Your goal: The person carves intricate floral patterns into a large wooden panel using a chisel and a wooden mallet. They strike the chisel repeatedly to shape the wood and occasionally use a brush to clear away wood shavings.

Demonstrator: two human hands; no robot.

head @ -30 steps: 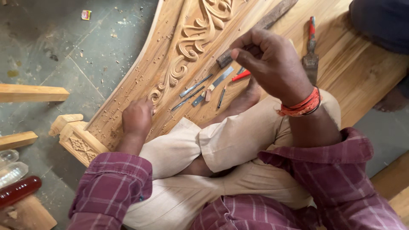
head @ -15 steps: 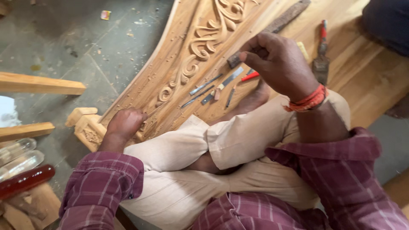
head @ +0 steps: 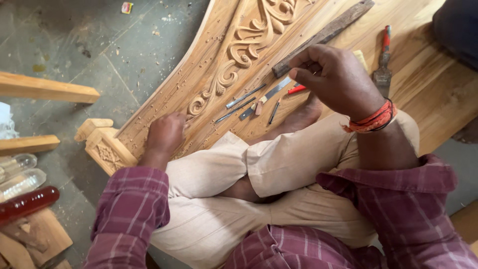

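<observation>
A view from above of a person sitting cross-legged on a large carved wooden panel [head: 239,55] that runs diagonally from lower left to upper right of the frame. The person wears a purple plaid shirt and pale beige trousers.

The left hand [head: 165,133], left of centre, rests on the lower edge of the panel with its fingers curled under; whether it grips anything cannot be told. The right hand [head: 334,79], in the upper right, is raised above the panel with fingers pinched closed around a small dark tool whose shape is mostly hidden by the fingers. A band of orange-red thread [head: 371,119] circles that wrist.

Between the two hands, on the panel beside a scrolled leaf carving, lie several slim metal chisels [head: 245,97], close together, one with a red handle [head: 298,89]. A long, dark, worn wooden stick [head: 323,36] lies just above the right hand. Farther right lies a broad flat chisel with a red handle [head: 383,60].

Wood chips are scattered over the grey concrete floor [head: 89,45] in the upper left. At the left edge are loose wooden bars [head: 45,88], clear plastic bottles [head: 17,174] and a dark red bottle [head: 27,203].
</observation>
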